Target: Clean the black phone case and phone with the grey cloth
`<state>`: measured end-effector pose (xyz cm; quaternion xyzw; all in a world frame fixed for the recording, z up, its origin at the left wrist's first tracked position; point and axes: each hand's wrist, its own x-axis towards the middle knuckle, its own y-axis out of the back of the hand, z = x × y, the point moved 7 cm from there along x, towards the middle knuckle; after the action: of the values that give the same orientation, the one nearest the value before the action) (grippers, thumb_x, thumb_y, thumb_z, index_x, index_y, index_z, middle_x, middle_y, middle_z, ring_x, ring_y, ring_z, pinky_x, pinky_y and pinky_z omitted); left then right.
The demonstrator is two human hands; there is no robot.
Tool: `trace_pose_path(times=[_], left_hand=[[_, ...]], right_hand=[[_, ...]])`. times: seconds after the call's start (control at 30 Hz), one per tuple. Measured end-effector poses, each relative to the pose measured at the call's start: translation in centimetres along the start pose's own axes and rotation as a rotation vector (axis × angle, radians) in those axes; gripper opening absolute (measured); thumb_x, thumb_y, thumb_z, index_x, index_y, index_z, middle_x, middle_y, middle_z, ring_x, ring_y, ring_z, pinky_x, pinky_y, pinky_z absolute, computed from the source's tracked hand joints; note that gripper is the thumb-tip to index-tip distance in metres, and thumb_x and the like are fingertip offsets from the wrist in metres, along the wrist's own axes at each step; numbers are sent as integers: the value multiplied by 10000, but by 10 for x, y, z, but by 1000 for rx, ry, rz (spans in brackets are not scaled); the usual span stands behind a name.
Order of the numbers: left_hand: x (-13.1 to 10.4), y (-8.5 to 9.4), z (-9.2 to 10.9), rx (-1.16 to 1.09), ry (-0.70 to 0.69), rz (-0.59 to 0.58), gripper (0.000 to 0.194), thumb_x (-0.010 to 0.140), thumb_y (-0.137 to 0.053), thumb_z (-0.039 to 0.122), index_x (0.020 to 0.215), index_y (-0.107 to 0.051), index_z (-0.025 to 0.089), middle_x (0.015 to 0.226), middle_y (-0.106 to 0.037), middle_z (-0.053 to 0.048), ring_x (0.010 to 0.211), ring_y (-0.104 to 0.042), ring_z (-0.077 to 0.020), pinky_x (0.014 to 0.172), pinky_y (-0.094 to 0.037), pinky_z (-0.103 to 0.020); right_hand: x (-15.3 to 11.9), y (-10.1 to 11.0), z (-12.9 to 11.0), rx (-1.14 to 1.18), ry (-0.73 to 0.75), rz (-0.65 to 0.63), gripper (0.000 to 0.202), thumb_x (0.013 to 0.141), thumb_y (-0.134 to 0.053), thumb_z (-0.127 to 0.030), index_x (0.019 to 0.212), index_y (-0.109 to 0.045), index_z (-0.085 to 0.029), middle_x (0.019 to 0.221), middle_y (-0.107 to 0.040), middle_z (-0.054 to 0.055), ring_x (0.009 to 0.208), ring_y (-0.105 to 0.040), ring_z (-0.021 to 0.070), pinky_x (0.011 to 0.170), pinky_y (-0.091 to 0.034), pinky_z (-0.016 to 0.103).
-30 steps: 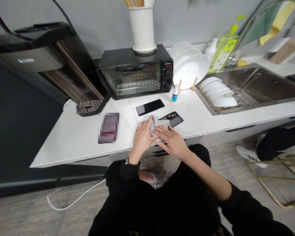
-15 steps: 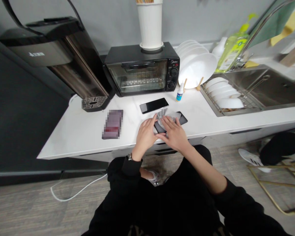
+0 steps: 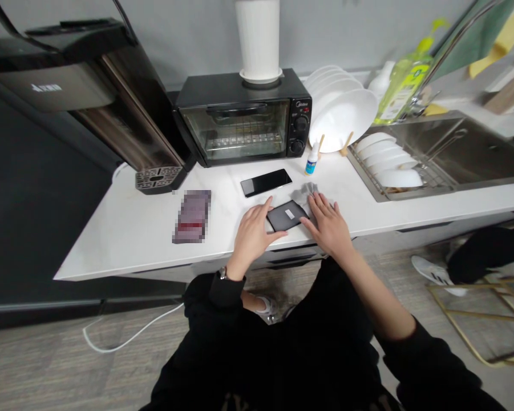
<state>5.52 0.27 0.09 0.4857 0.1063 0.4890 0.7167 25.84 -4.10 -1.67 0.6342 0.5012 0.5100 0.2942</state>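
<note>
On the white counter lies a black phone [image 3: 282, 217], flat and dark, with a small white patch on its face. My left hand [image 3: 253, 229] frames its left end, thumb along the near edge and fingers at the far edge. My right hand [image 3: 330, 227] presses down with outstretched fingers on a crumpled grey cloth [image 3: 304, 193] at the phone's right end. Hand and cloth hide that end. Just behind is a second phone [image 3: 266, 182], screen up. A small spray bottle [image 3: 311, 160] with a blue label stands upright beyond the cloth.
A pixelated purple packet [image 3: 192, 217] lies to the left. Behind stand a drinks dispenser [image 3: 124, 97], a toaster oven [image 3: 243, 128] bearing a white pot [image 3: 259, 40], and racked plates [image 3: 346, 117]. At right are bowls [image 3: 393, 160] in the sink [image 3: 488, 151] and a person's shoe [image 3: 436, 275].
My right hand has slid right with the grey cloth, away from my left hand, uncovering the phone's left and middle part. My left hand stays at its left end. The view has shifted slightly.
</note>
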Motion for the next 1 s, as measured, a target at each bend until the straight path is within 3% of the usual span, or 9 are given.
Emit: trace_pose_path(times=[0.13, 0.23, 0.3, 0.37, 0.47, 0.63, 0.73, 0.9, 1.0], left_hand=[[-1, -1, -2, 14, -17, -1, 943, 879, -818, 391, 1649, -294, 240, 1401, -656, -115, 1300, -583, -319, 1140, -459, -482], [-2, -2, -3, 62, -15, -22, 867, 919, -751, 306, 1650, -301, 183, 1367, -647, -154, 1277, -580, -332, 1119, -478, -479], [-3, -3, -3, 89, 2, -29, 864, 921, -741, 291, 1652, -297, 164, 1344, -646, -165, 1263, -580, -339, 1110, -483, -485], [-3, -2, -3, 90, 14, -24, 889, 920, -757, 337, 1657, -287, 175, 1362, -638, -169, 1272, -577, -346, 1108, -484, -495], [-3, -1, -2, 48, 18, -3, 1007, 861, -833, 441, 1664, -267, 223, 1394, -640, -155, 1291, -577, -348, 1113, -481, -506], [-1, -1, -3, -1, 7, -1, 1073, 803, -891, 438, 1660, -264, 281, 1378, -670, -104, 1274, -601, -325, 1131, -467, -501], [-1, -2, -5, 3, 6, 0, 1000, 849, -849, 413, 1655, -278, 257, 1379, -668, -112, 1276, -602, -326, 1130, -469, -501], [-3, -2, -5, 63, 2, -13, 900, 917, -752, 316, 1665, -268, 193, 1396, -638, -170, 1279, -588, -341, 1106, -487, -498], [-3, -1, -4, 65, 20, -16, 920, 915, -762, 360, 1671, -259, 207, 1406, -631, -169, 1287, -579, -344, 1111, -482, -506]], right_hand=[[9, -13, -45, 55, 100, -17, 786, 1047, -439, -666, 1575, -486, -86, 1639, -460, 222, 1561, -389, 402, 1262, -286, 672], [-3, -19, -89, 164, 276, -98, 746, 1038, -500, -638, 1572, -495, -117, 1631, -485, 183, 1552, -420, 354, 1282, -298, 627], [-16, -17, -100, 216, 334, -137, 694, 1054, -501, -598, 1588, -476, -156, 1635, -488, 148, 1552, -429, 316, 1289, -306, 608], [-25, -12, -92, 226, 333, -151, 626, 1079, -470, -557, 1590, -475, -194, 1632, -500, 115, 1548, -440, 286, 1292, -310, 596], [-25, -3, -54, 143, 230, -93, 580, 1102, -431, -511, 1593, -472, -205, 1635, -497, 110, 1549, -438, 289, 1285, -318, 597], [-4, 2, -7, -28, 20, 36, 749, 1073, -461, -568, 1627, -387, -69, 1680, -385, 224, 1573, -372, 390, 1259, -318, 647], [4, -5, -27, -13, 26, 30, 808, 1043, -478, -639, 1587, -448, -42, 1654, -416, 257, 1559, -385, 421, 1261, -297, 665], [-15, -14, -94, 199, 350, -140, 765, 1043, -468, -662, 1587, -469, -124, 1639, -480, 166, 1551, -430, 319, 1285, -326, 584], [-27, -7, -80, 226, 364, -153, 655, 1076, -457, -585, 1611, -443, -208, 1636, -500, 106, 1547, -442, 273, 1289, -330, 561]])
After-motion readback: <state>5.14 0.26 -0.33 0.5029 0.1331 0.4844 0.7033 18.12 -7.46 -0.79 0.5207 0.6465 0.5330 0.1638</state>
